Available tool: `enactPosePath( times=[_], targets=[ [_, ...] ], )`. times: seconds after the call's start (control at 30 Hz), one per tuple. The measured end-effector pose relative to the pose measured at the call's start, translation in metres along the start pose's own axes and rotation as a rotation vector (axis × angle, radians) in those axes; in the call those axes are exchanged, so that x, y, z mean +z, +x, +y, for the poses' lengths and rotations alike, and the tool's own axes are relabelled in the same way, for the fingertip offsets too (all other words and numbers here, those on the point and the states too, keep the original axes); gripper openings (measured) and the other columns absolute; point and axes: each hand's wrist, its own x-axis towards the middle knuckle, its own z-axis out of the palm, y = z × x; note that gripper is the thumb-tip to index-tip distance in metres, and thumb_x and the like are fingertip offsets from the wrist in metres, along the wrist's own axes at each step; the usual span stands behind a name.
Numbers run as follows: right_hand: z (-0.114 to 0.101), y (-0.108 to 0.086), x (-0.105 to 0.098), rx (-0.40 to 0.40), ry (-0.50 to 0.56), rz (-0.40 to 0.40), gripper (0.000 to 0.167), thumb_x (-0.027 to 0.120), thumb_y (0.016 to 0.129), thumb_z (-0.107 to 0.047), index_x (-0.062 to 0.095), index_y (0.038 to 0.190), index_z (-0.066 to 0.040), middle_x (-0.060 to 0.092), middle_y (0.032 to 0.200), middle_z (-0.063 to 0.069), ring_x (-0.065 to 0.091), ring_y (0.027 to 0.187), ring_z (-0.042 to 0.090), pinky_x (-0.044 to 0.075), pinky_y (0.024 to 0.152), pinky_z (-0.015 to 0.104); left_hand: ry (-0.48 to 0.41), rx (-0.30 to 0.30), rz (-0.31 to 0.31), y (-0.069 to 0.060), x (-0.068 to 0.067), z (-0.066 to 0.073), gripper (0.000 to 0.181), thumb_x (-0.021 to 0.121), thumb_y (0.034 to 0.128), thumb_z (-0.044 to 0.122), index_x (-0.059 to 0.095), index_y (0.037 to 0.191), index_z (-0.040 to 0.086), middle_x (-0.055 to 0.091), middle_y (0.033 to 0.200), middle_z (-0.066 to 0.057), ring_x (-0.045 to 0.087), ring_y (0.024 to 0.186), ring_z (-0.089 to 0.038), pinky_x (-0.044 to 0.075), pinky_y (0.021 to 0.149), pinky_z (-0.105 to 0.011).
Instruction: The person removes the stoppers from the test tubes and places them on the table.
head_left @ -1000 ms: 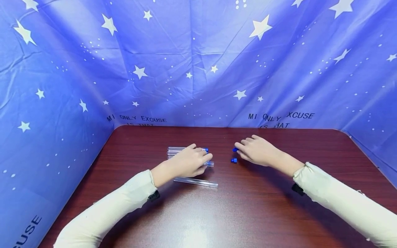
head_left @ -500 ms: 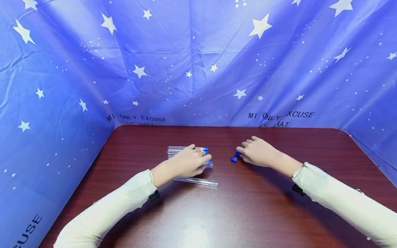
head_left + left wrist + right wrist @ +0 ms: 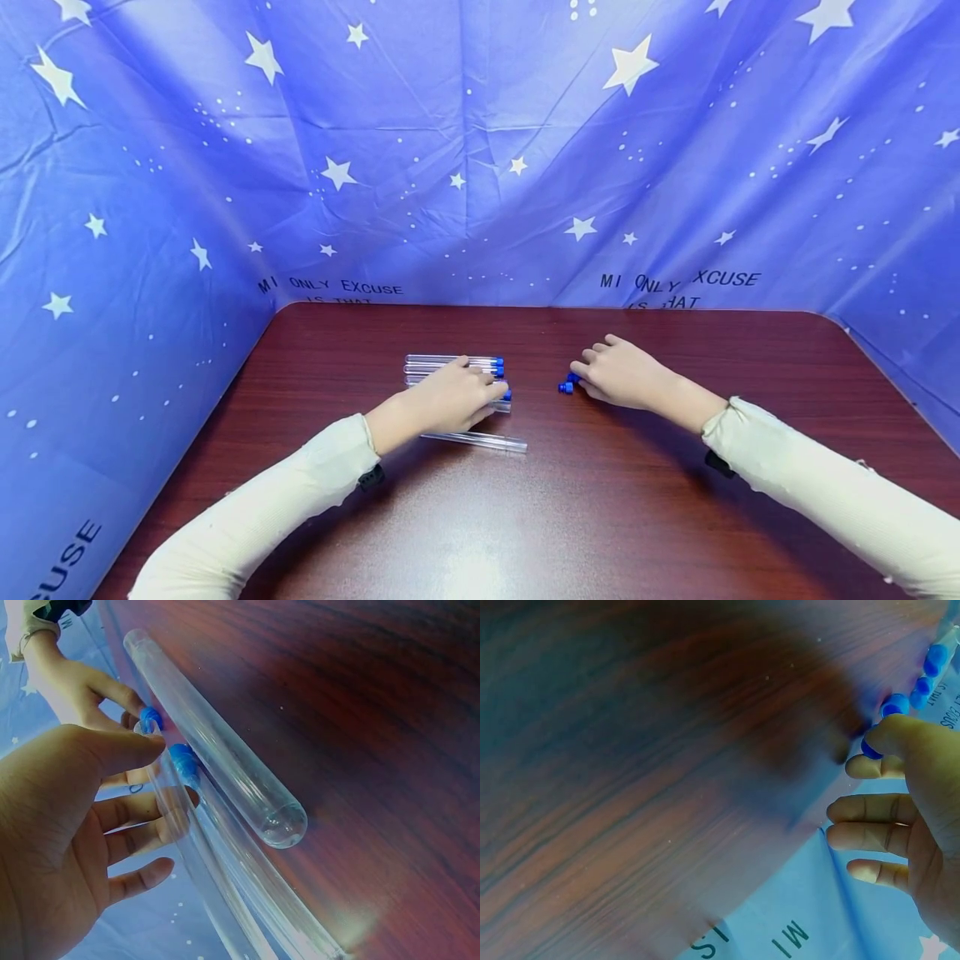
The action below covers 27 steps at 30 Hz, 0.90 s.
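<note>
My left hand (image 3: 447, 395) pinches a clear uncapped test tube (image 3: 180, 817) near its open end, between thumb and fingers. Under and behind that hand lie several test tubes (image 3: 442, 360) with blue caps, side by side, partly hidden. In front of it a bare test tube (image 3: 487, 442) lies on the table, also large in the left wrist view. To the right, my right hand (image 3: 624, 373) pinches a blue cap (image 3: 870, 748) between thumb and index finger, its other fingers loosely bent. A second blue cap (image 3: 566, 387) sits on the table beside those fingertips.
The dark red wooden table (image 3: 660, 500) has a glossy top. A blue curtain (image 3: 420, 108) with white stars stands behind it and along both sides.
The right hand, with its blue cap, has shifted slightly toward me. The open end of the tube in my left hand has drawn back left and nearer me. The loose cap stays put.
</note>
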Motion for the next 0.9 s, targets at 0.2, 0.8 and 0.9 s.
enactPosePath(
  times=[0.2,0.8,0.9],
  targets=[
    [-0.0014,0.0018,-0.0011,0.003,-0.004,-0.010,0.024,0.078,0.082,-0.024,0.058,0.084,-0.012,0.058,0.070,0.002,0.058,0.066,0.023,0.040,0.064,0.034,0.009,0.015,-0.007,-0.0008,0.0000,0.0006,0.023,0.063,0.1001,0.031,0.064,0.119,0.017,0.074,0.108,0.002,0.071,0.104,-0.016,0.052,0.102,-0.046],
    [-0.0050,0.0034,-0.0018,0.010,-0.009,-0.016,0.025,0.079,0.081,-0.025,0.058,0.085,-0.011,0.059,0.071,0.002,0.059,0.066,0.023,0.040,0.065,0.034,0.027,0.056,0.004,0.0014,0.0054,0.0039,0.017,0.068,0.0961,0.033,0.063,0.102,0.019,0.073,0.089,0.007,0.071,0.087,-0.008,0.048,0.078,-0.034],
    [-0.0048,0.0026,-0.0010,0.013,-0.006,-0.020,0.024,0.078,0.081,-0.025,0.058,0.085,-0.011,0.059,0.071,0.002,0.059,0.066,0.023,0.040,0.065,0.034,0.028,0.062,-0.001,0.0032,0.0056,0.0047,0.017,0.068,0.0963,0.034,0.062,0.099,0.019,0.073,0.088,0.008,0.071,0.086,-0.008,0.047,0.075,-0.032]
  ],
)
